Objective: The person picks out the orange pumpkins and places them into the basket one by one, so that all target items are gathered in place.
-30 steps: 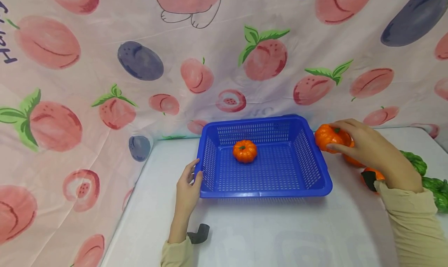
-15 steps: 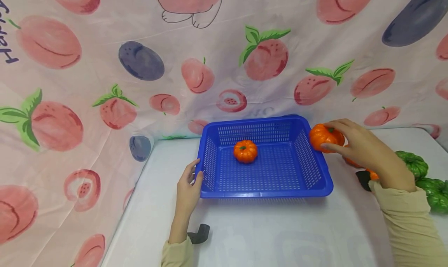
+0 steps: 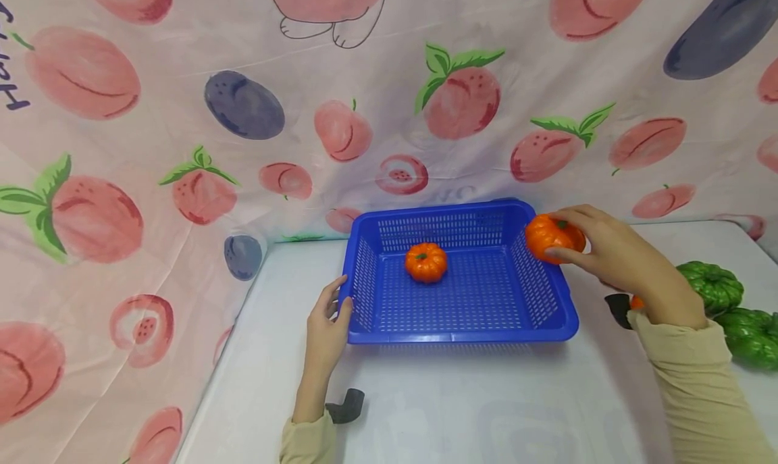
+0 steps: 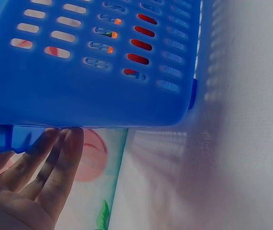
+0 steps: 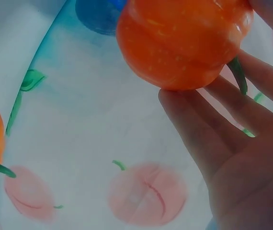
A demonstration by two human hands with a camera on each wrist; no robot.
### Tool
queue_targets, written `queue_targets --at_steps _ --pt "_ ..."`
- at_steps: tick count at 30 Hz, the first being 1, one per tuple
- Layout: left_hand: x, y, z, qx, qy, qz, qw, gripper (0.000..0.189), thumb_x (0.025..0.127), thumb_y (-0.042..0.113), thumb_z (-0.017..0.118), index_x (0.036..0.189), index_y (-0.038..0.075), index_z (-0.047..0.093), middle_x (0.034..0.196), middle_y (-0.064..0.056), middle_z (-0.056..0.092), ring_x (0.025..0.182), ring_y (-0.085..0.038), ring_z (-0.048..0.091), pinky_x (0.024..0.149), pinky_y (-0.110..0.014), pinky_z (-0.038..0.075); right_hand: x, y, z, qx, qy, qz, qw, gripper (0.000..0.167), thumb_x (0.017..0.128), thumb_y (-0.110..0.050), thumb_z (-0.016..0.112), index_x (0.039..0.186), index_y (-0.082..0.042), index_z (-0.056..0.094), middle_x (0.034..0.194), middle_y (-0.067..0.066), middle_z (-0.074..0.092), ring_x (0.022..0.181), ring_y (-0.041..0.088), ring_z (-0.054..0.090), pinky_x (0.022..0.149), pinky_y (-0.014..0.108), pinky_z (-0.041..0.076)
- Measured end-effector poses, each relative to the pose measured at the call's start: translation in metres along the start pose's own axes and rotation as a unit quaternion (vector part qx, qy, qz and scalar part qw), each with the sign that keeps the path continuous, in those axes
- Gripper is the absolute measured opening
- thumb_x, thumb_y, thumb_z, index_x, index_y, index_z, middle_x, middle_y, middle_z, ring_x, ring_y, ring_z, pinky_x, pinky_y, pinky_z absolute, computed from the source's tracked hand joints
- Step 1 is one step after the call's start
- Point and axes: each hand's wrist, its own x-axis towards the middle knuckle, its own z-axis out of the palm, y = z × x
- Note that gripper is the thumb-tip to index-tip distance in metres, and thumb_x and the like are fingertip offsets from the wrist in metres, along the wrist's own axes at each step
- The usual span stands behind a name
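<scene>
Right hand: we see the right hand (image 3: pixel 614 254) gripping an orange pumpkin (image 3: pixel 550 238) with thumb below and fingers (image 5: pixel 208 129) curled over its top, holding it above the right rim of the blue basket (image 3: pixel 550 332).
Left hand: our view shows the left hand (image 3: pixel 326 329) resting against the basket's near-left corner, fingers (image 4: pixel 62 163) straight along the outer wall, thumb touching the rim; it grips nothing.
Basket: we find it on the white table (image 3: pixel 456 403), near the far edge, just in front of the fruit-print cloth (image 3: pixel 377 99).
Second pumpkin: we see another small orange pumpkin (image 3: pixel 426 262) lying inside the basket, toward its far side and a little left of centre.
Right of the basket: we note two green pumpkins (image 3: pixel 711 285) on the table at the far right, well apart from the basket, and a sliver of orange by the right wrist, mostly hidden.
Near edge: we see a small dark object (image 3: pixel 346 404) beside the left sleeve; what it is we cannot tell.
</scene>
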Motion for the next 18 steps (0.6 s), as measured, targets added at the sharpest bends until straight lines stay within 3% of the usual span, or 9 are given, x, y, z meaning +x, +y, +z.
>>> queue_targets --at_steps 18 --pt "0.000 0.002 0.000 0.001 0.000 -0.005 1.0000 0.041 0.101 0.008 0.054 0.141 0.015 0.053 0.129 -0.018 0.061 0.112 -0.033 0.064 0.093 -0.051 0.053 0.007 -0.012 0.003 -0.003 -0.002 -0.019 0.9998 0.064 0.090 -0.036 0.073 0.139 -0.002 0.052 0.140 0.026 0.048 0.124 0.046 0.048 0.099 0.064 0.044"
